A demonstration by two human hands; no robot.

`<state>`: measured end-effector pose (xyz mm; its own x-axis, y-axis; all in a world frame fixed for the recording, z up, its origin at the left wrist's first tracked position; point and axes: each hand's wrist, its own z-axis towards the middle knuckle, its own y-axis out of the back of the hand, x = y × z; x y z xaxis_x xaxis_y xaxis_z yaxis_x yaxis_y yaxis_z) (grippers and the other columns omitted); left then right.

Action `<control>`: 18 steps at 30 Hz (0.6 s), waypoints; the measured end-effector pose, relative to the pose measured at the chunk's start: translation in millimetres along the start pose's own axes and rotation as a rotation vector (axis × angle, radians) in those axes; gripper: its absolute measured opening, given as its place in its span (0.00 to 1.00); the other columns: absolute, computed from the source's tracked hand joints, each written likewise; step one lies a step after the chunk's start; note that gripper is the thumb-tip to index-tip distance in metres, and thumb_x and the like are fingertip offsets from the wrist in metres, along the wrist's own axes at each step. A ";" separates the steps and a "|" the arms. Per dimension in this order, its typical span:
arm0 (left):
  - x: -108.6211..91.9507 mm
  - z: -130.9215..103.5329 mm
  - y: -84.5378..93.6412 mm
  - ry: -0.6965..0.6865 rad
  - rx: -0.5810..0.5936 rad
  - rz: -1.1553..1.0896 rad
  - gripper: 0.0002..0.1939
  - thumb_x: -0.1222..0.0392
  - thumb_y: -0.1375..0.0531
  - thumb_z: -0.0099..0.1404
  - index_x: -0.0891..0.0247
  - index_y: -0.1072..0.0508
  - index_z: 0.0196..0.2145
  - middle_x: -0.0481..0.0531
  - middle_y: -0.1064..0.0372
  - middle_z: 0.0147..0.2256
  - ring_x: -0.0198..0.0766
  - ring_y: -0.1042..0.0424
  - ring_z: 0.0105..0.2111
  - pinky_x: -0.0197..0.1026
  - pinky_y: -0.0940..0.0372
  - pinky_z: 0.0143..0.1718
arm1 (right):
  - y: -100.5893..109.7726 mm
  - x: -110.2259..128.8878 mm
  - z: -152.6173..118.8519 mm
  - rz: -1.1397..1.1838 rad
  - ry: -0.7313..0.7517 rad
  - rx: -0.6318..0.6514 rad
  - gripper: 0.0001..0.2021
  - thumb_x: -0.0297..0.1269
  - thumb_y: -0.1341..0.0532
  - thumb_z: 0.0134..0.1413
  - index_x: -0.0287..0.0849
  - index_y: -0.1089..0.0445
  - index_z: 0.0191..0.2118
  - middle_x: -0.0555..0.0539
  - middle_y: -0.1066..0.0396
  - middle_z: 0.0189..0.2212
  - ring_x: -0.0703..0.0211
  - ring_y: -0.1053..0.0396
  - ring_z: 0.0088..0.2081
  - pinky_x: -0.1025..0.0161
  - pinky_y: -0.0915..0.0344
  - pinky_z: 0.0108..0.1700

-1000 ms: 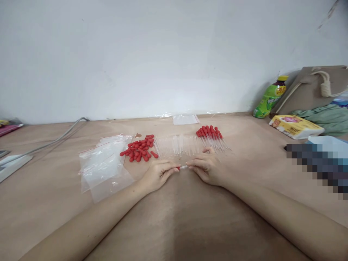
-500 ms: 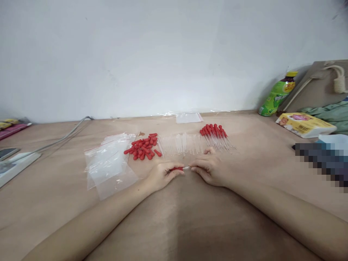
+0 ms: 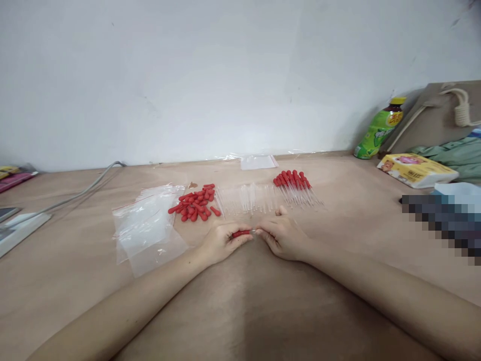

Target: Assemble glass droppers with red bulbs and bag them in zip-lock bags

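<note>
My left hand (image 3: 221, 240) pinches a red rubber dropper bulb (image 3: 241, 233) between thumb and fingers. Facing it, my right hand (image 3: 282, 235) is closed on a clear glass dropper tube (image 3: 253, 231), of which only a short bit shows at the bulb's mouth. Most of the tube is hidden by the right fingers. Beyond my left hand lies a pile of loose red bulbs (image 3: 195, 203). A row of clear tubes (image 3: 250, 198) is spread just past both hands. Behind my right hand several droppers with red bulbs fitted (image 3: 295, 186) lie side by side.
Clear zip bags (image 3: 145, 230) overlap on the left, with another white bag (image 3: 258, 162) by the wall. A grey cable (image 3: 90, 188) runs at far left. On the right are a green bottle (image 3: 379, 130), a yellow tissue pack (image 3: 417, 170) and a beige bag (image 3: 432, 115).
My right hand has moved left, closer to my left hand, and less of the tube shows between them. The view has shifted slightly.
</note>
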<state>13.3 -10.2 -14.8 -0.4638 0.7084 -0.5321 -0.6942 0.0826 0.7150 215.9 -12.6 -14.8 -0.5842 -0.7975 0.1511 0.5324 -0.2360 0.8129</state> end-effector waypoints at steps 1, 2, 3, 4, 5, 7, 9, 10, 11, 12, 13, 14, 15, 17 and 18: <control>0.4 0.2 -0.2 -0.011 0.001 -0.002 0.09 0.59 0.42 0.61 0.63 0.27 0.38 0.51 0.25 0.33 0.34 0.27 0.30 0.34 0.34 0.31 | -0.6 0.6 0.5 -0.008 -0.005 0.008 0.13 0.32 0.53 0.57 0.39 0.34 0.28 0.50 0.32 0.21 0.66 0.44 0.21 0.62 0.57 0.33; 0.7 0.6 -0.2 -0.026 -0.001 -0.003 0.09 0.59 0.42 0.61 0.63 0.27 0.38 0.51 0.25 0.33 0.34 0.27 0.30 0.35 0.34 0.31 | -1.2 1.0 0.9 -0.013 -0.009 0.017 0.13 0.32 0.53 0.57 0.39 0.35 0.27 0.50 0.32 0.21 0.66 0.44 0.21 0.62 0.57 0.33; 0.7 1.1 -0.2 -0.043 0.000 -0.003 0.09 0.59 0.42 0.61 0.63 0.27 0.38 0.51 0.25 0.32 0.35 0.27 0.30 0.35 0.34 0.31 | -1.9 1.2 1.1 -0.014 -0.012 0.025 0.13 0.32 0.53 0.57 0.39 0.35 0.26 0.50 0.33 0.20 0.66 0.44 0.21 0.62 0.57 0.33; 0.5 1.8 -0.1 -0.058 0.002 0.000 0.09 0.59 0.42 0.61 0.64 0.27 0.38 0.52 0.25 0.32 0.35 0.27 0.30 0.35 0.34 0.31 | -2.7 1.2 1.2 -0.012 -0.014 0.032 0.13 0.32 0.53 0.57 0.39 0.35 0.26 0.50 0.32 0.20 0.66 0.44 0.21 0.62 0.57 0.33; 0.0 2.5 0.0 -0.074 0.003 0.007 0.09 0.59 0.42 0.61 0.64 0.26 0.38 0.52 0.25 0.32 0.35 0.27 0.29 0.35 0.34 0.31 | -3.5 0.9 1.3 -0.007 -0.013 0.040 0.14 0.32 0.53 0.58 0.39 0.36 0.26 0.50 0.32 0.20 0.66 0.44 0.21 0.62 0.56 0.34; -1.9 4.2 0.5 -0.095 0.005 0.026 0.09 0.59 0.42 0.61 0.65 0.26 0.37 0.52 0.25 0.30 0.35 0.27 0.29 0.35 0.34 0.30 | -4.8 -0.2 1.2 0.009 -0.015 0.060 0.14 0.32 0.54 0.58 0.39 0.35 0.26 0.50 0.32 0.21 0.65 0.43 0.21 0.62 0.56 0.34; -4.4 5.7 1.1 -0.100 0.010 0.043 0.09 0.59 0.42 0.61 0.64 0.26 0.36 0.52 0.25 0.30 0.35 0.28 0.28 0.35 0.34 0.29 | -4.7 -1.6 1.4 0.032 -0.021 0.078 0.14 0.33 0.54 0.59 0.39 0.36 0.26 0.50 0.31 0.21 0.66 0.43 0.21 0.62 0.55 0.35; -5.5 6.3 1.5 -0.101 0.012 0.050 0.09 0.59 0.42 0.61 0.64 0.26 0.37 0.51 0.25 0.29 0.34 0.28 0.27 0.34 0.34 0.29 | -3.8 -2.1 1.7 0.046 -0.025 0.088 0.14 0.33 0.54 0.59 0.40 0.36 0.26 0.50 0.31 0.21 0.66 0.42 0.21 0.62 0.55 0.35; -6.3 6.8 2.2 -0.108 0.006 0.059 0.09 0.60 0.43 0.62 0.64 0.26 0.37 0.51 0.25 0.30 0.34 0.28 0.27 0.34 0.34 0.29 | -2.3 -2.3 2.2 0.065 -0.034 0.098 0.14 0.33 0.54 0.59 0.40 0.36 0.26 0.50 0.31 0.22 0.66 0.42 0.22 0.62 0.54 0.35; -6.7 7.2 3.2 -0.126 -0.016 0.074 0.09 0.60 0.43 0.62 0.64 0.26 0.38 0.51 0.25 0.31 0.34 0.28 0.28 0.34 0.34 0.29 | -0.2 -2.1 2.8 0.088 -0.049 0.106 0.14 0.34 0.54 0.60 0.40 0.36 0.27 0.50 0.30 0.22 0.66 0.41 0.22 0.62 0.54 0.36; -6.4 7.5 4.5 -0.162 -0.053 0.100 0.09 0.60 0.43 0.62 0.63 0.26 0.39 0.52 0.25 0.32 0.34 0.27 0.29 0.34 0.34 0.30 | 2.4 -1.7 3.4 0.114 -0.069 0.110 0.14 0.34 0.54 0.60 0.40 0.35 0.27 0.51 0.30 0.23 0.66 0.41 0.23 0.62 0.54 0.36; -5.4 7.5 6.2 -0.211 -0.095 0.139 0.10 0.61 0.43 0.62 0.63 0.26 0.40 0.53 0.26 0.34 0.35 0.27 0.31 0.35 0.33 0.32 | 5.4 -1.2 3.9 0.140 -0.092 0.112 0.15 0.34 0.54 0.60 0.40 0.35 0.28 0.51 0.30 0.23 0.66 0.40 0.23 0.62 0.53 0.37; -3.7 7.3 8.2 -0.268 -0.139 0.187 0.10 0.61 0.42 0.61 0.62 0.27 0.41 0.53 0.26 0.36 0.36 0.28 0.34 0.36 0.33 0.35 | 8.3 -1.0 4.2 0.165 -0.117 0.116 0.15 0.35 0.54 0.61 0.40 0.35 0.28 0.51 0.30 0.23 0.66 0.39 0.23 0.62 0.53 0.38; 1.5 6.1 12.7 -0.353 -0.207 0.294 0.13 0.62 0.40 0.59 0.58 0.28 0.43 0.52 0.28 0.39 0.38 0.30 0.38 0.40 0.35 0.40 | 13.7 -3.1 3.6 0.199 -0.174 0.132 0.15 0.35 0.55 0.61 0.41 0.34 0.29 0.52 0.30 0.22 0.66 0.39 0.23 0.61 0.51 0.39; 4.6 5.1 14.8 -0.362 -0.231 0.337 0.14 0.63 0.40 0.58 0.57 0.28 0.44 0.52 0.29 0.40 0.39 0.31 0.39 0.42 0.36 0.42 | 15.9 -6.1 2.8 0.210 -0.207 0.135 0.15 0.36 0.55 0.61 0.41 0.34 0.29 0.52 0.30 0.22 0.65 0.38 0.23 0.61 0.49 0.40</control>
<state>3.7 -2.2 -4.4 -0.4906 0.8685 -0.0715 -0.6617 -0.3179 0.6790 226.2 -9.9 -1.3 -0.5895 -0.6881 0.4231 0.5763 0.0088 0.8172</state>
